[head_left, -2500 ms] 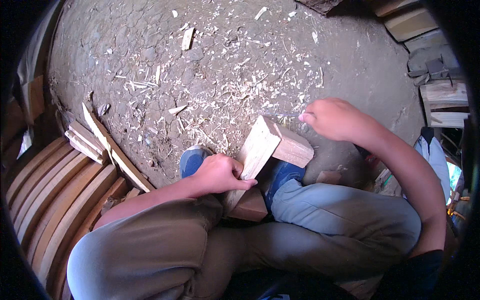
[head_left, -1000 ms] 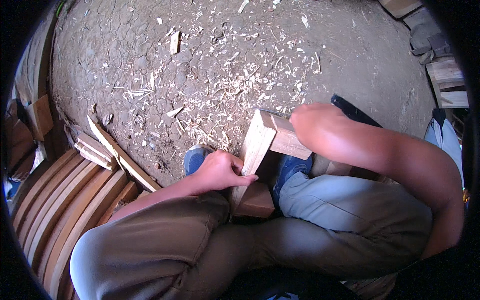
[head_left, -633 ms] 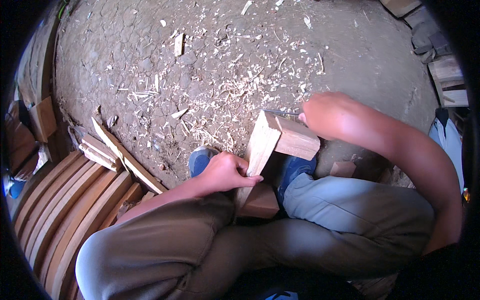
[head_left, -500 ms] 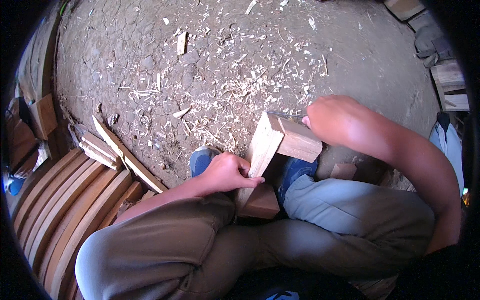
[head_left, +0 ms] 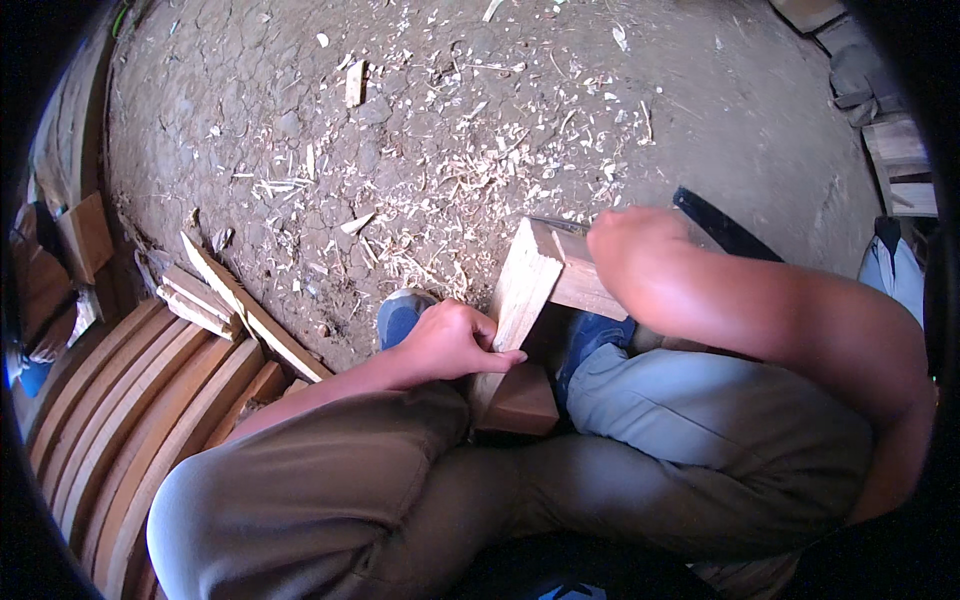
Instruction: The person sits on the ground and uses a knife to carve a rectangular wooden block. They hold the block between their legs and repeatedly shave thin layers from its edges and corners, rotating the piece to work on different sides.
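A pale wooden bar [head_left: 524, 290] slants up between my feet, and a wooden block [head_left: 583, 287] meets it at a corner near the top. Another block [head_left: 522, 400] sits against its lower end. My left hand [head_left: 455, 340] is closed round the side of the bar, thumb across its face. Over the upper block, my right hand [head_left: 640, 240] is closed on a thin metal tool [head_left: 558, 224] lying across the top of the wood. The hand hides most of this tool, so its kind does not show.
A dark, flat, blade-like thing [head_left: 728, 222] shows beyond my right forearm. Wood shavings [head_left: 490, 170] litter the earthen floor. Curved wooden pieces [head_left: 150, 420] are stacked at left beside a long splintered strip [head_left: 255, 310]. Boards [head_left: 903, 165] stand at far right.
My right hand has shifted left over the upper block, and its forearm has moved lower, uncovering the dark blade-like thing. My left hand keeps its hold on the bar.
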Tool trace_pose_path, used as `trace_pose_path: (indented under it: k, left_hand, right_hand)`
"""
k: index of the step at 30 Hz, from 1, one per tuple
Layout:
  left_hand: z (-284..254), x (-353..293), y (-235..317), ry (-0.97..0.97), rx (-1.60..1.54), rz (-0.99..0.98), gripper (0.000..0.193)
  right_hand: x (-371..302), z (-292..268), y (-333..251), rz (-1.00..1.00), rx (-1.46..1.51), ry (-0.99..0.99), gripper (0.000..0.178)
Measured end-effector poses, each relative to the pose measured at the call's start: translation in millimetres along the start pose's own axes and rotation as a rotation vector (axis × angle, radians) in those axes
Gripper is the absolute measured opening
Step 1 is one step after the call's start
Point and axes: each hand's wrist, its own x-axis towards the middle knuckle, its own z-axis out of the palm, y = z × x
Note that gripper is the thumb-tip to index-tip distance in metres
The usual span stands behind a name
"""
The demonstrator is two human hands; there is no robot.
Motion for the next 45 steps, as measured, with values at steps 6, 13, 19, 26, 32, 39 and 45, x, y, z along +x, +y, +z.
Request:
trace_pose_path:
  k: [6, 13, 19, 26, 32, 39, 45]
  left_hand:
    - [2.4, 13.7, 3.1, -0.047, 0.007, 0.079, 0.052]
    - [2.3, 9.7, 2.4, 0.001, -0.013, 0.123, 0.047]
    - [4.3, 12.8, 2.5, 0.013, -0.009, 0.142, 0.049]
    - [2.5, 14.3, 4.2, -0.007, 0.001, 0.139, 0.051]
    - [3.0, 13.7, 1.8, 0.006, -0.007, 0.136, 0.055]
    - [-2.2, 8.7, 3.5, -0.034, -0.03, 0.076, 0.06]
    - [-1.5, 9.1, 4.2, -0.037, -0.024, 0.085, 0.06]
  right_hand:
    - [-6.2, -13.8, 34.5, 0.043, 0.031, 0.022, 0.03]
    - [-15.9, -10.8, 31.7, 0.034, -0.018, 0.09, 0.029]
    - [-24.6, -19.7, 14.3, 0.036, -0.142, 0.02, 0.019]
    - [-12.4, -24.1, 23.3, 0.051, -0.176, 0.008, 0.022]
    - [-32.7, -35.9, 26.7, 0.035, -0.215, 0.221, 0.016]
    - [-77.3, -44.9, 56.5, -0.298, -0.045, 0.655, 0.036]
    - [-90.6, -49.8, 42.5, -0.088, 0.034, 0.327, 0.035]
